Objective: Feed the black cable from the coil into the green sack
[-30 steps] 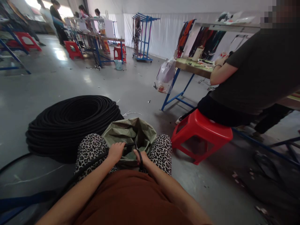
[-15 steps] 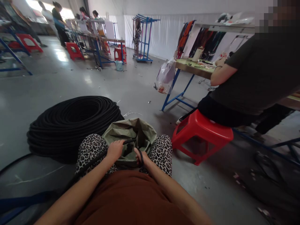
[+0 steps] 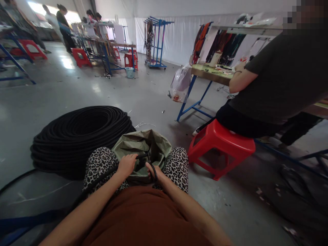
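My left hand (image 3: 127,165) is wrapped round a thick black cord (image 3: 102,176), which runs up over my left thigh. The cord's front end pokes past my fingers, above the open mouth of a green fabric sack (image 3: 126,140) between my knees. In my right hand (image 3: 158,172) is a pair of scissors (image 3: 154,173) with a black loop handle. Its blades are at the cord's end, but too small and dark to tell whether they are apart. A large coil of black cord (image 3: 53,136) lies on the floor to the left, just beyond my left knee.
A red stool (image 3: 230,138) with a seated person (image 3: 284,82) stands close on my right, by a blue-legged worktable (image 3: 212,74). A plastic bag (image 3: 180,83) hangs from the table's corner. Blue bars (image 3: 28,220) are at lower left. A wheeled rack (image 3: 157,44) stands farther back.
Both hands stay above the sack with only a slight shift. The scissors have moved slightly at the cord's end. Little else differs.
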Demonstrator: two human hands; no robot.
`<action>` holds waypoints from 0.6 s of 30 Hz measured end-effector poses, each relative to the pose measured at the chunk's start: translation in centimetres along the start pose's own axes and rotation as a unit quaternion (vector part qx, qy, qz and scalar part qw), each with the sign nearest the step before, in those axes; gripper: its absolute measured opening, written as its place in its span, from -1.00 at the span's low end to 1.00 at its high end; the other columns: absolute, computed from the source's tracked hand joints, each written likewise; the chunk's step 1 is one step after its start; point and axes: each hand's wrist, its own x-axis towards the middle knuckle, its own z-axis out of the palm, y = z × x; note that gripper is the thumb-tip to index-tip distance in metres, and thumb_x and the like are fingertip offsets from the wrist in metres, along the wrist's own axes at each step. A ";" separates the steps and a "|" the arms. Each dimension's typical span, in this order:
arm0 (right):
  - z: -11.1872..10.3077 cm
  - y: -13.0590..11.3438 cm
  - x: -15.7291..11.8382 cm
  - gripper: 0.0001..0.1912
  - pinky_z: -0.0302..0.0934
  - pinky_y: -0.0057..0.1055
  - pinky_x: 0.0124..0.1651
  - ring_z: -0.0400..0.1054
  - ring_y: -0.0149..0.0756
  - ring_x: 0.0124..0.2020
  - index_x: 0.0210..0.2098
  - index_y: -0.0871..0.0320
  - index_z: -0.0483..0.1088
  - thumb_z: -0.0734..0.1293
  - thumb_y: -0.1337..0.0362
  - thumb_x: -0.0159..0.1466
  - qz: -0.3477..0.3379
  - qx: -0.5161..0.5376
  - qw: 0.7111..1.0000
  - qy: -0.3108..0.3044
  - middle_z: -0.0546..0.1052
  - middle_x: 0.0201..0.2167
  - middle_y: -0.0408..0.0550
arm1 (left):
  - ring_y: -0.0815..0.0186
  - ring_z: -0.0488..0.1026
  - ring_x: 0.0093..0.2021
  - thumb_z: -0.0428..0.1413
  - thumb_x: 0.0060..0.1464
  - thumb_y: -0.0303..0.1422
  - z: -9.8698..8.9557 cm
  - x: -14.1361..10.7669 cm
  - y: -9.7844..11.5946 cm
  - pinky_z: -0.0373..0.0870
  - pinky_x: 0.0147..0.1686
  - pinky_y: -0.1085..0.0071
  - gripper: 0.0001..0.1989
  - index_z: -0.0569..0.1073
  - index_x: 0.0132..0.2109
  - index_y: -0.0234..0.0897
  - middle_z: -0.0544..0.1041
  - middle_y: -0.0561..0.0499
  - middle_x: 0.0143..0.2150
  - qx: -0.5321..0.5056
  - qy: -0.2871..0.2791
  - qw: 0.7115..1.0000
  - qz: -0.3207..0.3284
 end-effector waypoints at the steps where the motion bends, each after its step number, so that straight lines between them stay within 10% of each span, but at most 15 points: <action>1: 0.0 0.0 0.1 -0.54 0.14 -0.58 -0.62 0.20 -0.49 -0.72 -0.44 0.22 0.32 0.27 -0.07 0.34 0.001 -0.004 1.000 -0.001 0.32 -0.69 -0.20 | 0.14 0.50 0.00 -0.07 0.25 -0.42 0.0 0.0 0.0 0.35 -0.05 0.26 -0.64 0.43 0.13 -0.28 0.58 -0.15 0.03 0.001 -0.002 1.000 0.002; 18: -0.1 1.3 1.8 -0.55 0.16 -0.55 -0.63 0.22 -0.46 -0.72 -0.43 0.20 0.32 0.28 -0.07 0.32 -0.006 -0.031 0.999 -0.008 0.34 -0.66 -0.19 | 0.17 0.49 0.00 -0.07 0.24 -0.45 0.6 -0.2 -0.4 0.30 -0.05 0.26 -0.64 0.45 0.11 -0.25 0.59 -0.15 0.00 -0.007 0.012 1.000 0.001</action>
